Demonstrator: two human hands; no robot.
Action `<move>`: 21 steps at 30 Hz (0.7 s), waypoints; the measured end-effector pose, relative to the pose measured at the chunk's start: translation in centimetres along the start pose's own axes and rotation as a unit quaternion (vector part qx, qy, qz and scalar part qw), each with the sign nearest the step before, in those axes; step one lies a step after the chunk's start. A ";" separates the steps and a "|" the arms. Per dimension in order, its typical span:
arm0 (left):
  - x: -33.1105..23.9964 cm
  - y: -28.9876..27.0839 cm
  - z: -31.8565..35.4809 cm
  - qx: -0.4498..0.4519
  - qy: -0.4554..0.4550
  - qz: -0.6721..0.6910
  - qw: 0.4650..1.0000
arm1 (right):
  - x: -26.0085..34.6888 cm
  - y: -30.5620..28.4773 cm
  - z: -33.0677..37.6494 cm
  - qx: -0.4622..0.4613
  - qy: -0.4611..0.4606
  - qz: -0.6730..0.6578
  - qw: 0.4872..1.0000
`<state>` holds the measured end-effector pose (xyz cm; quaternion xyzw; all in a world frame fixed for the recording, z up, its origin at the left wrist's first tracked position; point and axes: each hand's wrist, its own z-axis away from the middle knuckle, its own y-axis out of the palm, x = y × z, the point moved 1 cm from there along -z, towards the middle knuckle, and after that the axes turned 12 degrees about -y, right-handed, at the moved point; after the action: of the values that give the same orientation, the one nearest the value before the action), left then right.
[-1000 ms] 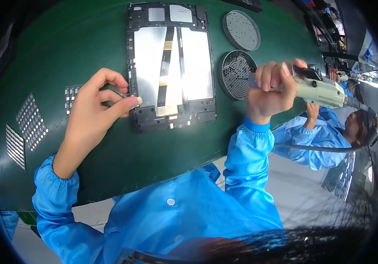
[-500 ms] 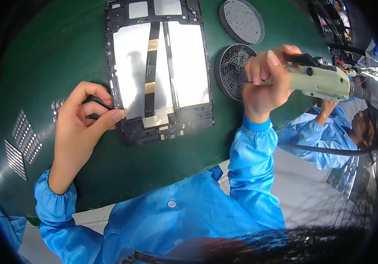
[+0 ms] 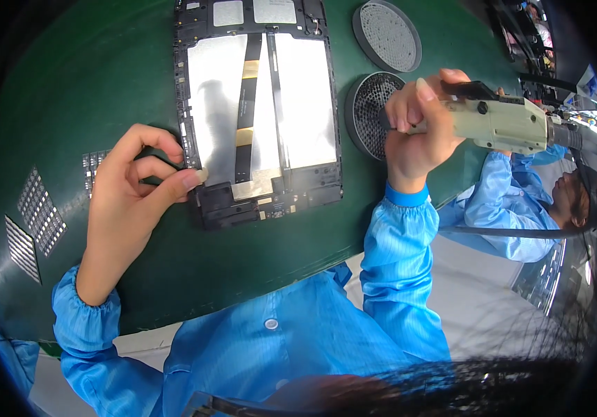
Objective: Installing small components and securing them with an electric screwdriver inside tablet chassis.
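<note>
An opened tablet housing (image 3: 309, 104) lies on the green bench, showing silvery inner plates, a black frame and a dark flex ribbon (image 3: 246, 104) with gold-coloured bands. My left hand (image 3: 131, 177) pinches its lower left edge between thumb and fingers. In my right hand (image 3: 423, 132) is a pale green electric screwdriver (image 3: 496, 125), its body pointing off to the right. The screwdriver's dark nose sits over a round grey tray (image 3: 362, 115) with a honeycomb of holes. Its tip is too hidden to make out.
A second round tray (image 3: 386, 36) with a pale perforated surface stands behind the first. Small sheets of stickers or pads (image 3: 42, 212) lie at the left. The bench edge (image 3: 284, 273) runs near my body. A co-worker in blue (image 3: 514, 201) sits at the right.
The tablet housing has shifted slightly to the right, with my left fingers still on its edge. My right hand and the screwdriver stay nearly where they were over the honeycomb tray.
</note>
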<state>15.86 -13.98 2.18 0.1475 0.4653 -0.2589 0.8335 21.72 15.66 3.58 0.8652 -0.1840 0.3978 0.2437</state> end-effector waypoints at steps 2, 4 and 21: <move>0.1 -0.2 0.1 0.001 0.002 0.001 1.000 | 0.1 0.1 0.1 0.005 0.004 -0.005 1.000; -0.2 -0.4 0.4 0.002 -0.001 0.009 1.000 | -0.1 0.4 0.1 0.020 0.014 -0.008 1.000; 0.6 -2.1 0.0 0.027 0.039 -0.036 0.998 | 3.2 14.1 7.1 0.151 0.080 -0.125 0.977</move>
<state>14.88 -15.89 1.62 0.1630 0.4949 -0.2949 0.8010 20.69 -0.20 5.95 0.8736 0.0077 0.4552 0.1719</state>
